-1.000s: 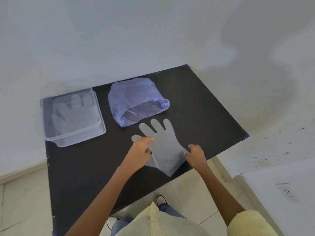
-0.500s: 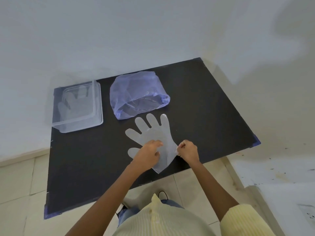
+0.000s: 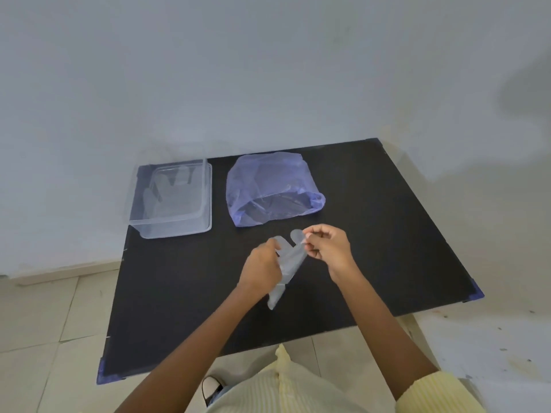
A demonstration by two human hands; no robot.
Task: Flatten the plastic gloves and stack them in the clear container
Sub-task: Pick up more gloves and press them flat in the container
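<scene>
A black table (image 3: 372, 234) stands on a pale tiled floor (image 3: 38, 311), close to a white wall. Some of its corners show bits of blue tape.

A clear container (image 3: 171, 201) sits at the far left corner of the table. It is open on top, and flat see-through gloves lie inside it. Its left side looks to reach past the table's left edge.

A thin purple plastic bag (image 3: 272, 192) sits near the far edge, about in the middle, just beside the container but not touching it. Its open mouth faces the near edge.
</scene>
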